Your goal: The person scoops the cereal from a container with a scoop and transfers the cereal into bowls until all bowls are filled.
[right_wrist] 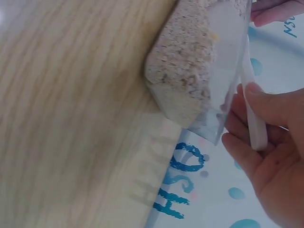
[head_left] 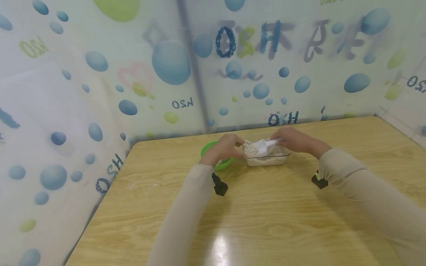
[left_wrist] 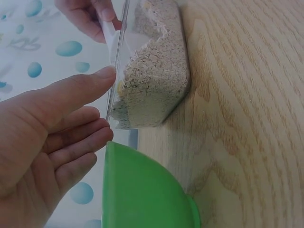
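Observation:
A clear rectangular container (head_left: 267, 161) stands on the table, holding a pale brown flaky material (left_wrist: 156, 66). My right hand (head_left: 293, 139) grips the handle of a white scoop (head_left: 261, 147), thumb on one side and fingers on the other. In the head view the scoop's blade lies over the flakes inside the container. My left hand (head_left: 224, 149) hovers above the gap between the container and a green bowl (left_wrist: 145, 190). Its fingers are loosely bent, and the thumb tip is right at the container's rim. The left forearm and hand hide part of the bowl, which has some bits inside.
The wooden table (head_left: 266, 214) meets a patterned curtain (head_left: 159, 111) along its back and left edges. Pale specks (head_left: 146, 186) lie on the tabletop to the left. A black wrist device (head_left: 219, 184) is strapped by the left cuff, another (head_left: 319, 181) by the right.

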### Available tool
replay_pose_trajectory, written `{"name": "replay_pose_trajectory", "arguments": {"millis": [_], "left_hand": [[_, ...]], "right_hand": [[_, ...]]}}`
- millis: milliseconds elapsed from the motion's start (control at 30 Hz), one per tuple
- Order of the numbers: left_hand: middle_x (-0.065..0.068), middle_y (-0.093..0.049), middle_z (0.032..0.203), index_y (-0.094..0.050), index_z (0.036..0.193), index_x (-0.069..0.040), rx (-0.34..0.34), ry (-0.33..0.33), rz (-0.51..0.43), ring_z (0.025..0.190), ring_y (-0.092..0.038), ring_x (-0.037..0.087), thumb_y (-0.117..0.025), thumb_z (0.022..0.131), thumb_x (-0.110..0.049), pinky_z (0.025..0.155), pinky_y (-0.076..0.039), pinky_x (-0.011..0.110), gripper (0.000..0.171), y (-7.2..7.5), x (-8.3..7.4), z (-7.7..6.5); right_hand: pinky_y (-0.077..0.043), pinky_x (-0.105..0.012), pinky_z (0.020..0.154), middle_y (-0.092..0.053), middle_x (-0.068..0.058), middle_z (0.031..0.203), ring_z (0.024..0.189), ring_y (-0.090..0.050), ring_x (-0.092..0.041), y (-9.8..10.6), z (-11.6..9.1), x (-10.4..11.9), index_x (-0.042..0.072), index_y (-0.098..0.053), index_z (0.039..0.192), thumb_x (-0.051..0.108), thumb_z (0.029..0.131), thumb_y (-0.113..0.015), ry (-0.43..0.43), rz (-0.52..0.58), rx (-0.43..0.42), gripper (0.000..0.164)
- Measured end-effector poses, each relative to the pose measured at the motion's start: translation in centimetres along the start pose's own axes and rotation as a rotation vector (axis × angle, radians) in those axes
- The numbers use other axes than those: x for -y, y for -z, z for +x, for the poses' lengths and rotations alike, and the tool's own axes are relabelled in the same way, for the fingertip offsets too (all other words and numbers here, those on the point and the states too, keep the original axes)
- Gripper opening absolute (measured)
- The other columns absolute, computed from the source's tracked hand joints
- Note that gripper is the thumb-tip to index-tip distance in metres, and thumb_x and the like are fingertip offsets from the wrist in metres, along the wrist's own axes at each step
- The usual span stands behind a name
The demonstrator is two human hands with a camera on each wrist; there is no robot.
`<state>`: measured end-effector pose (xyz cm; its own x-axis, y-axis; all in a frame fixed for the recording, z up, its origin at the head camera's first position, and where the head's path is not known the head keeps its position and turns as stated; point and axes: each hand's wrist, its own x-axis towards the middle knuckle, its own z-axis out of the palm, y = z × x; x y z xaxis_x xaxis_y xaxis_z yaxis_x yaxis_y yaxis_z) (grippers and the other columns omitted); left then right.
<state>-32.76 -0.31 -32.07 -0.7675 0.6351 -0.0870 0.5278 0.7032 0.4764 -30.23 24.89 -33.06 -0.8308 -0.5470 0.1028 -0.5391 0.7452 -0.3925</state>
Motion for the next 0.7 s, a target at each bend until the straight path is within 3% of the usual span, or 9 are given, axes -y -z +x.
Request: {"name": "replay_pose_trajectory", "arguments": {"millis": [467, 700], "left_hand": [[0.008, -0.055, 0.125, -0.052, 0.129, -0.005, 0.007, 0.013, -0.026, 0.113, -0.052, 0.019, -0.072, 0.081, -0.026, 0.093, -0.043, 0.029, 0.056, 0.0, 0.0, -0.3], [0.009, -0.056, 0.125, -0.053, 0.128, -0.003, -0.009, -0.02, -0.028, 0.113, -0.053, 0.02, -0.073, 0.08, -0.025, 0.093, -0.043, 0.028, 0.056, -0.1, 0.2, -0.3]], "right_hand": [[-0.041, -0.053, 0.09, -0.057, -0.028, 0.112, 0.106, -0.051, -0.043, -0.3, -0.8, -0.3, -0.012, -0.057, 0.112, -0.001, 0.092, -0.049, -0.025, 0.063, -0.063, 0.025], [-0.04, -0.054, 0.09, -0.056, -0.029, 0.113, 0.107, -0.05, -0.044, -0.2, -1.1, -0.3, -0.013, -0.056, 0.114, -0.001, 0.092, -0.049, -0.043, 0.078, -0.08, 0.026]]}}
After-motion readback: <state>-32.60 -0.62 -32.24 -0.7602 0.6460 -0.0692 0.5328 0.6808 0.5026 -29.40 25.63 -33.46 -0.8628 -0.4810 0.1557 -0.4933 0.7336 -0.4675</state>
